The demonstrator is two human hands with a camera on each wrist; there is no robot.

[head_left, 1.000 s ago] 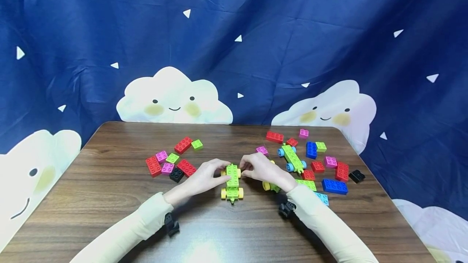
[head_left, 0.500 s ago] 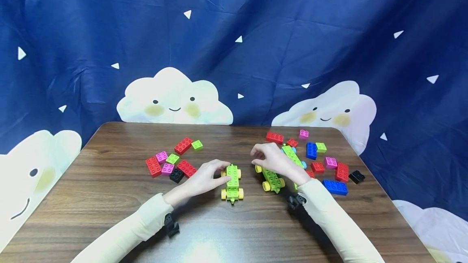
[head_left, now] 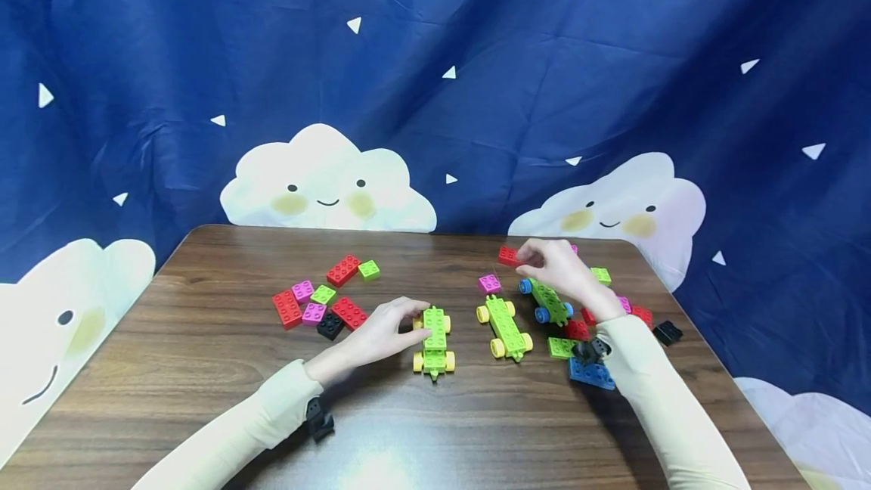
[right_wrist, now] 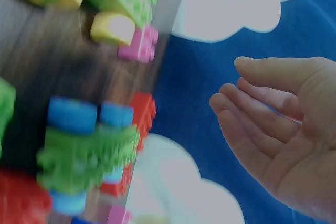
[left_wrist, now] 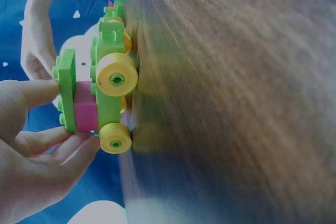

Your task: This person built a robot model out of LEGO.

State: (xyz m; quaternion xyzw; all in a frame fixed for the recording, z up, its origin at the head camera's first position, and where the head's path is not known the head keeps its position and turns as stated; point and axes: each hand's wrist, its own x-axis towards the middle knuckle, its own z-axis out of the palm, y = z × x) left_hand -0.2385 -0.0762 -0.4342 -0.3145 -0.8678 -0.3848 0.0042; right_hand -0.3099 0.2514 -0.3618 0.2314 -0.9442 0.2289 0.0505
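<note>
My left hand (head_left: 381,330) grips a toy car (head_left: 434,360) with yellow wheels, standing on the table. The left wrist view shows the thumb on a lime green plate (left_wrist: 66,90) and fingers at its far end. Under that plate, a pink brick (left_wrist: 85,109) sits on the wheeled base. Nothing is in my right hand (head_left: 561,271), its fingers loosely bent in the right wrist view. It hovers over the back right, nearest a red brick (head_left: 507,255) and a green wheeled base with blue wheels (head_left: 547,301). Between the hands stands a second yellow-wheeled base (head_left: 505,327).
Several bricks lie at the left, among them a red brick (head_left: 287,309) and a black brick (head_left: 330,325). At the right are a lime brick (head_left: 561,347), a blue brick (head_left: 590,373) and a black piece (head_left: 667,333). A blue curtain (head_left: 469,119) hangs behind the table.
My right hand has moved from beside the car toward the back right, uncovering the second yellow-wheeled base and overlapping bricks there. My left hand keeps its hold on the car.
</note>
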